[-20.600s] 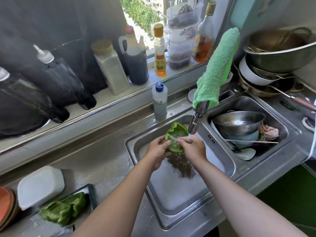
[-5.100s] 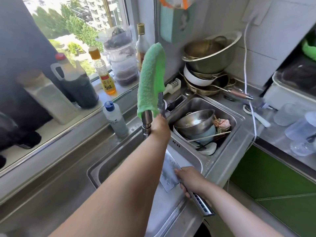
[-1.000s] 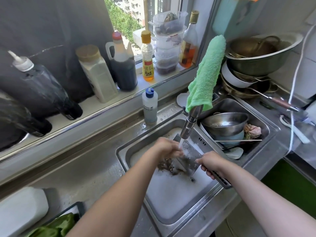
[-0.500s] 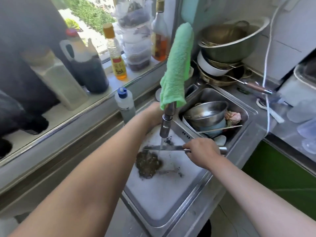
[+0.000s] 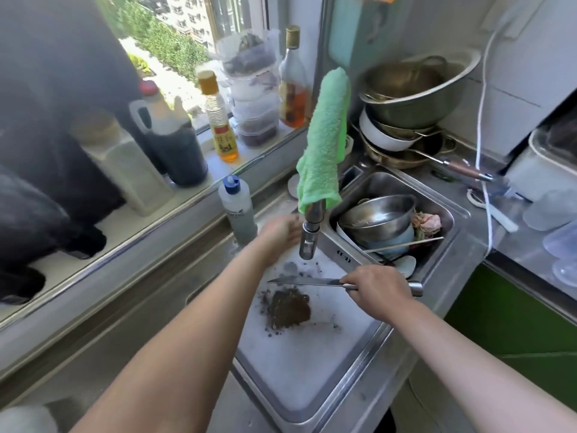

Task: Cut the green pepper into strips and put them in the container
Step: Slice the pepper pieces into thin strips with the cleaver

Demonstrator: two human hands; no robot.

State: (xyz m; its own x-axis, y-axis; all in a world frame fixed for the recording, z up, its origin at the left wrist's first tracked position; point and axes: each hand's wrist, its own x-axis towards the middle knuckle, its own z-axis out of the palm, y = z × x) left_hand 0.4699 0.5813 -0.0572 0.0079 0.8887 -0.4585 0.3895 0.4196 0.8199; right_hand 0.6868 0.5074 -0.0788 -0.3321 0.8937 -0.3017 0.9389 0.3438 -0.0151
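Centrally, over the sink [image 5: 296, 364], gripping the knife [image 5: 299, 281] by its handle with the right hand [image 5: 379, 287], fingers curled tight round it; blade seen edge-on and level, long axis running left to right, tip toward frame left, just below the faucet [image 5: 307, 245]. Reaching beside the faucet with the left hand [image 5: 281, 229], too blurred to tell fingers loose or curled. No pepper or container anywhere in frame, so no telling which hand lies nearer.
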